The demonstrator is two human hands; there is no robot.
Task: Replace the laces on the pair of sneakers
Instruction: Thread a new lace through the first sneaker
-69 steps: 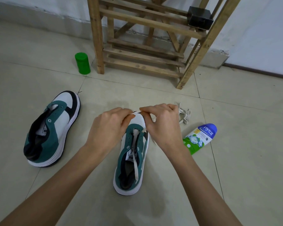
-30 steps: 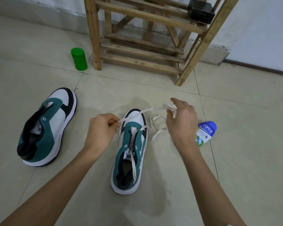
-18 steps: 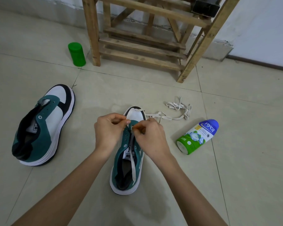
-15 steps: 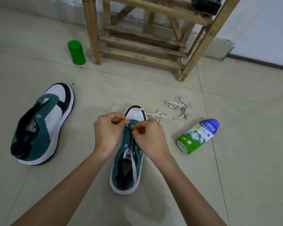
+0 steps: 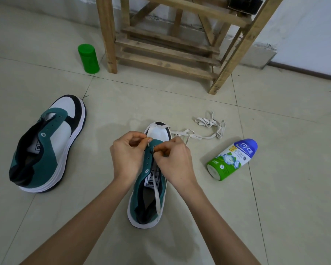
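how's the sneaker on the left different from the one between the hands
The left sneaker has bare eyelets and no lace; the middle sneaker has a white lace trailing over its tongue. Nobody touches the left sneaker; the left hand and right hand pinch the white lace at the middle sneaker's front. Both are green, white and black.

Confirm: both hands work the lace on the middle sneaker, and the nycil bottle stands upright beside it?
No: the head view shows the nycil bottle lying on its side. Left hand and right hand work the lace on the middle sneaker.
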